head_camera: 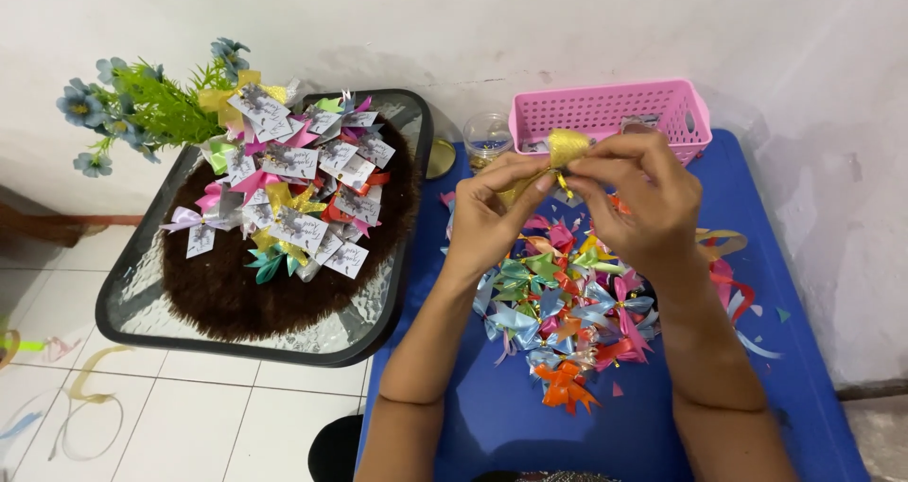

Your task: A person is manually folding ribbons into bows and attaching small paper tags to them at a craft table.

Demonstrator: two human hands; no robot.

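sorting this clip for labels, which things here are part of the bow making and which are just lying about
In use: gold ribbon bow, pinched by left hand and right hand; pile of coloured bows; tagged bows on the glass tray; pink basket.

Lying about: artificial blue flowers; small clear jar; ribbon scraps on the floor.

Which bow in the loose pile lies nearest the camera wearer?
The orange bow, at the pile's near edge on the blue table. The other loose bows lie farther back, and the yellow one is held up between both hands rather than lying in the pile.
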